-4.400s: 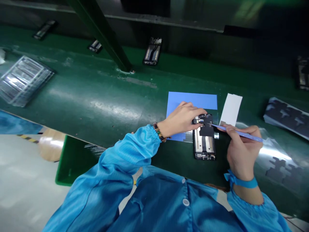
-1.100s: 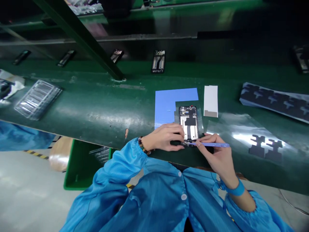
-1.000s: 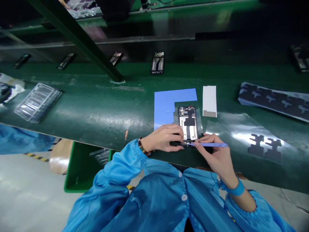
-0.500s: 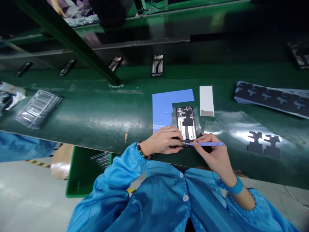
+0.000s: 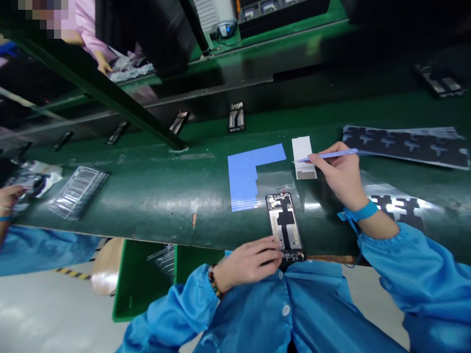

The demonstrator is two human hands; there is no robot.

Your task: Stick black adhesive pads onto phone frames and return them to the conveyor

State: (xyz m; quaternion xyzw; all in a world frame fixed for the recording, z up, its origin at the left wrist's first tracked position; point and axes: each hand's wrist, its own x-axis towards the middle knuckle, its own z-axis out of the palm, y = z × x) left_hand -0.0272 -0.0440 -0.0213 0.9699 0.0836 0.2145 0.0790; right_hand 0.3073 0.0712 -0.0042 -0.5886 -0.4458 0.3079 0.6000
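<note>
An opened phone lies at the bench's front edge, its inner boards and a black film strip showing. My left hand grips its lower left side, fingers bent over the edge and the thumb hidden. My right hand pinches slim lilac tweezers between thumb and fingers. Their thin tip is over a white label sheet with a grey strip at its near end. Whether the tip touches the sheet I cannot tell. A blue L-shaped sheet on clear film lies left of the white sheet.
Black die-cut sheets are stacked at right, with loose black cut-outs on film nearer me. Clear trays lie at left. A green post slants across. Another phone lies behind. A co-worker's hand shows far left.
My right hand has moved up and away from the phone's bottom end to the white sheet, still holding the tweezers. The phone and my left hand are now nearer the bench's front edge.
</note>
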